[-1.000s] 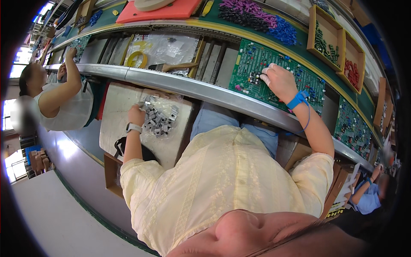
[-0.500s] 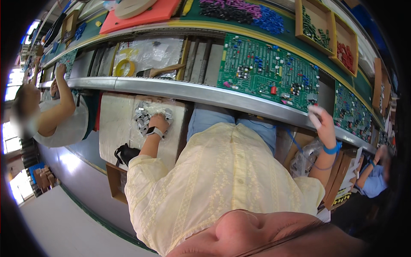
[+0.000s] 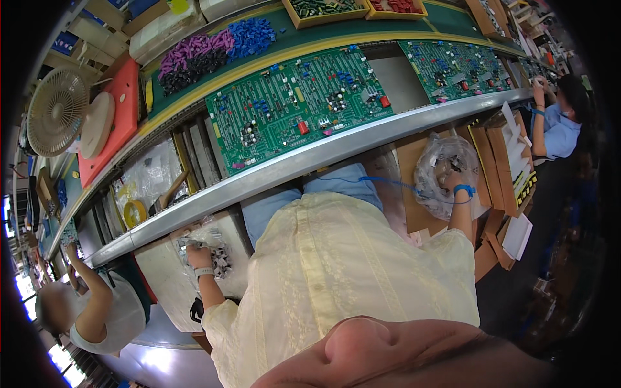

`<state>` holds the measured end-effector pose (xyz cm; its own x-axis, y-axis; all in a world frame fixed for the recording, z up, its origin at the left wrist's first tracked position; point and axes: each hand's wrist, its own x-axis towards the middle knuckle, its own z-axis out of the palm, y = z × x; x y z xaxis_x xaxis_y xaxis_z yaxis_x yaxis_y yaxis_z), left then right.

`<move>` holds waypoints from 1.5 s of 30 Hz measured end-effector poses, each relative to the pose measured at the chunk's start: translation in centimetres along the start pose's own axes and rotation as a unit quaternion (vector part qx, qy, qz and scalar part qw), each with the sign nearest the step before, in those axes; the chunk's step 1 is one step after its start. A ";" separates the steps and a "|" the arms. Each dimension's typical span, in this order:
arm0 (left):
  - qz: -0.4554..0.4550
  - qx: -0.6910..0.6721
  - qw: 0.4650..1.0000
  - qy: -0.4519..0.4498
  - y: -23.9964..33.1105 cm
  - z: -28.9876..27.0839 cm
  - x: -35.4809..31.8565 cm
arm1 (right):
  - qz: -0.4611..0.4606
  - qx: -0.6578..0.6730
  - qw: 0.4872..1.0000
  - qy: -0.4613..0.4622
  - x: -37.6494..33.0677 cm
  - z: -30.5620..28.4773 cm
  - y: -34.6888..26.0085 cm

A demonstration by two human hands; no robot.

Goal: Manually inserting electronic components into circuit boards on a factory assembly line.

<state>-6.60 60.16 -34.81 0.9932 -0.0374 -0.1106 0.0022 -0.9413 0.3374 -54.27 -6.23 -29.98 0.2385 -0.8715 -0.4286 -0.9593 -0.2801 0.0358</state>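
My left hand (image 3: 199,257) is at a heap of small grey metal parts (image 3: 221,258), which lies on clear plastic over a white, box-like surface (image 3: 165,284). Its fingers look curled in among the parts; what they hold is too small to make out. On the right, my right hand (image 3: 457,182), with a blue wrist strap (image 3: 464,189), reaches into a clear plastic bag (image 3: 428,169) of dark and grey small parts. The bag and its contents hide those fingertips. In front of me a green circuit board (image 3: 278,123) full of components rests on the line.
A metal rail (image 3: 323,145) runs between me and the boards. Farther right lies another circuit board (image 3: 453,68). Beyond are purple, black and blue parts (image 3: 252,37) and a yellow tray (image 3: 326,10). Cardboard boxes (image 3: 495,161) stand right; co-workers sit at both sides.
My view has turned to the right. My right hand has gone from beside the circuit board's edge down into the plastic bag. My left hand has stayed at the grey parts.
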 end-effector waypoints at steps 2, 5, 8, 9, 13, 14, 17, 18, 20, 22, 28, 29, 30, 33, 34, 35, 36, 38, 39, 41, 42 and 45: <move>0.021 -0.110 0.992 0.055 0.1 -1.1 1.6 | 0.017 0.053 0.998 0.000 1.6 4.3 3.8; 0.070 -0.233 0.966 0.085 6.3 -8.3 -0.3 | 0.000 0.057 0.998 -0.026 0.7 3.0 1.3; 0.267 -0.151 0.940 0.151 12.7 -14.2 -0.9 | -0.062 0.129 0.989 -0.045 4.1 6.5 5.0; 0.281 -0.170 0.937 0.116 15.4 -15.6 -1.1 | -0.090 0.091 0.991 -0.046 5.1 7.6 5.9; 0.324 -0.261 0.908 0.040 24.0 -15.6 -0.3 | -0.013 0.194 0.971 -0.140 3.0 4.3 3.0; 0.333 -0.256 0.907 0.011 25.7 -15.4 0.2 | 0.022 0.232 0.962 -0.140 2.4 4.2 2.8; 0.378 -0.217 0.899 -0.042 29.5 -14.3 1.9 | 0.017 0.254 0.954 -0.159 1.4 2.4 1.4; 0.435 -0.195 0.877 -0.059 30.7 -14.0 2.3 | 0.018 0.262 0.951 -0.166 1.7 2.7 1.8; 0.492 -0.172 0.850 -0.077 32.2 -13.5 3.1 | 0.022 0.280 0.942 -0.181 2.1 3.6 3.2; 0.524 -0.120 0.834 -0.126 32.6 -12.9 3.6 | 0.025 0.295 0.934 -0.199 2.0 3.8 3.4; 0.508 -0.086 0.841 -0.165 33.2 -12.9 2.9 | -0.008 0.201 0.969 -0.145 1.1 3.2 3.7; 0.503 -0.084 0.844 -0.164 33.1 -13.0 2.9 | -0.013 0.198 0.969 -0.149 0.7 2.2 2.4; 0.512 -0.073 0.838 -0.173 32.9 -13.0 2.9 | -0.008 0.179 0.969 -0.171 -0.1 0.8 1.0; 0.538 -0.069 0.825 -0.158 32.6 -13.0 3.0 | 0.003 0.145 0.970 -0.194 0.2 0.3 0.5; 0.540 -0.057 0.825 -0.154 32.7 -12.9 3.2 | 0.014 0.133 0.972 -0.195 0.7 0.9 1.3; 0.542 -0.046 0.826 -0.149 32.8 -12.9 3.2 | 0.016 0.133 0.972 -0.195 1.6 2.0 2.8; 0.543 -0.047 0.825 -0.150 32.9 -12.8 3.3 | 0.016 0.163 0.972 -0.170 2.9 3.6 4.9; 0.535 -0.039 0.830 -0.150 32.9 -12.7 3.4 | 0.017 0.193 0.970 -0.146 3.0 3.9 5.6; 0.536 -0.040 0.829 -0.152 32.9 -12.6 3.4 | 0.035 0.206 0.968 -0.141 3.0 3.9 6.1; 0.531 -0.029 0.834 -0.149 32.7 -12.7 3.3 | 0.062 0.230 0.962 -0.135 1.7 1.6 4.0; 0.530 -0.029 0.835 -0.149 32.5 -12.8 3.2 | 0.076 0.242 0.958 -0.131 1.2 0.7 3.2; 0.565 -0.048 0.813 -0.136 32.4 -12.6 3.1 | 0.079 0.216 0.967 -0.113 1.2 1.4 4.1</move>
<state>-1.93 33.82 -12.44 0.3056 -0.9443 0.1219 -0.8709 -0.2254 0.4367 -58.19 -7.82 -31.63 0.0909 -0.7654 -0.6371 -0.9665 0.0865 -0.2417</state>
